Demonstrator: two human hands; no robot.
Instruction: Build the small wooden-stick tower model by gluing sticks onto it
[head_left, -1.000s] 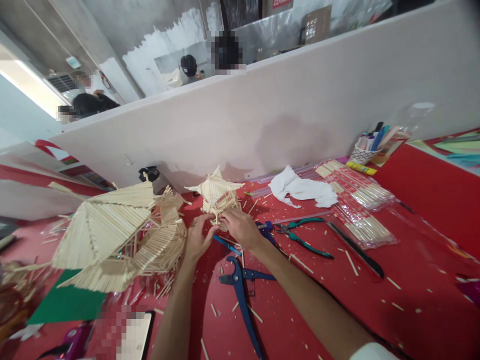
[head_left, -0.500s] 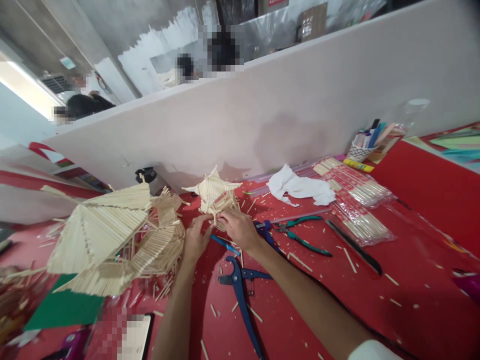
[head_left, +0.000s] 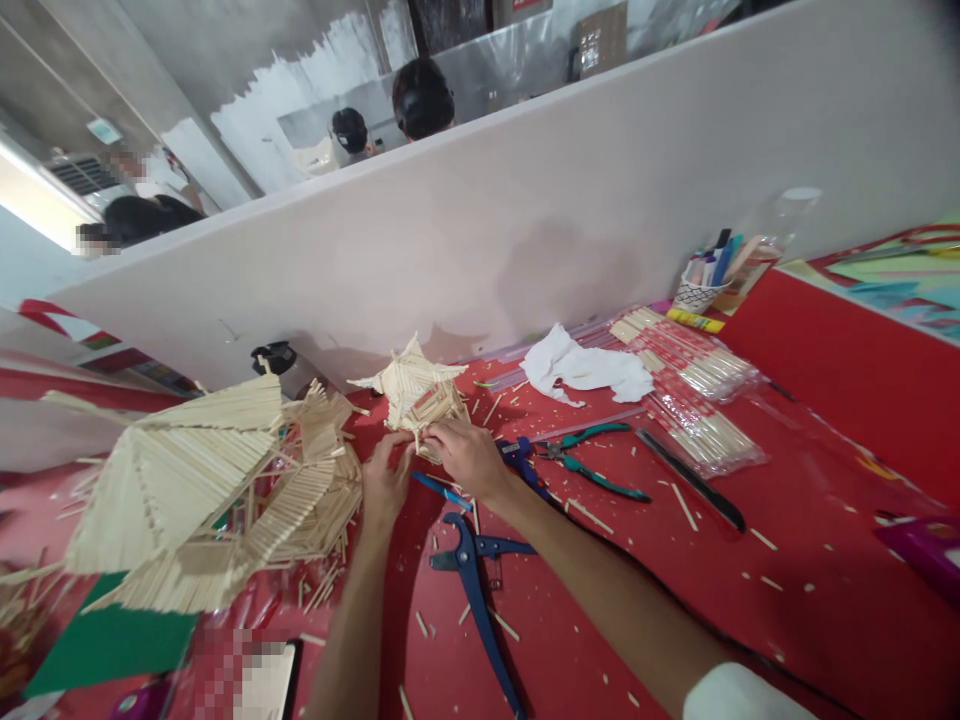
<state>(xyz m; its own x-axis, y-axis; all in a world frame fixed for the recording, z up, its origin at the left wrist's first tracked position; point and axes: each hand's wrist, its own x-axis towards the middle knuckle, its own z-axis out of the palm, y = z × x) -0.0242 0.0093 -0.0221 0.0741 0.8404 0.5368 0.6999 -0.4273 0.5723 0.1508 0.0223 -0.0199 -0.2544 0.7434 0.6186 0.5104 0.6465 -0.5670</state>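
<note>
Working over a red table (head_left: 592, 630) littered with stick scraps (head_left: 590, 516), holding both hands at the near side of a small stick house (head_left: 414, 385), around the middle of the frame. Bending the left hand (head_left: 384, 485) at its lower left, curling the fingers and setting the thumb slightly apart from them, but being unable to tell whether pinching anything between the tips. Laying the right hand (head_left: 472, 460) against its lower right, pressing the fingers together and pointing them at a short stick (head_left: 418, 441) between the two hands, again being unable to tell the exact grip. Having a larger stick house (head_left: 172, 480) just beside the left hand, filling the left of the frame, with a green sheet (head_left: 120, 635) and a phone (head_left: 276, 680) at the lower left. Seeing a blue strip (head_left: 442, 490) just below the hands and a blue cutter (head_left: 485, 605) in the lower middle. Seeing pliers (head_left: 607, 482) right of the right hand, near a long black tool (head_left: 691, 481), with a white cloth (head_left: 592, 372) and packs of sticks (head_left: 701, 365) above them. Facing a pale partition (head_left: 450, 240) across the upper half, with people (head_left: 424, 100) beyond it.
</note>
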